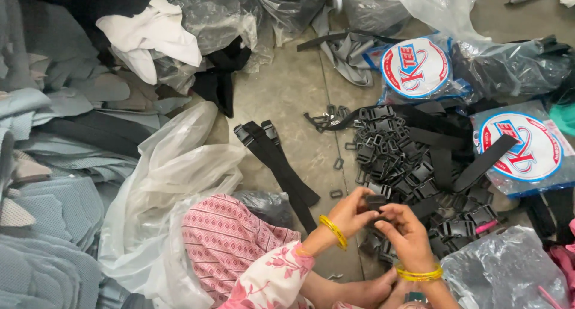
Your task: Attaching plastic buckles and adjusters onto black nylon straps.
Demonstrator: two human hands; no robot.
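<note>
Both hands were up close together over the floor, working one small black plastic buckle [375, 202]. The left hand [350, 212] pinched it from one side, the right hand [405, 233] gripped it from the other with fingers curled. It sat right at the near edge of a big pile of black buckles [413, 165], with two finished black straps [278, 162] lying just left of that

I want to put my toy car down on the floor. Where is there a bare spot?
Bare floor shows between the black straps and the black bags at the top. Right of it is crowded: the buckle pile and round tape rolls. The left hand and right hand hold a buckle over it.
</note>
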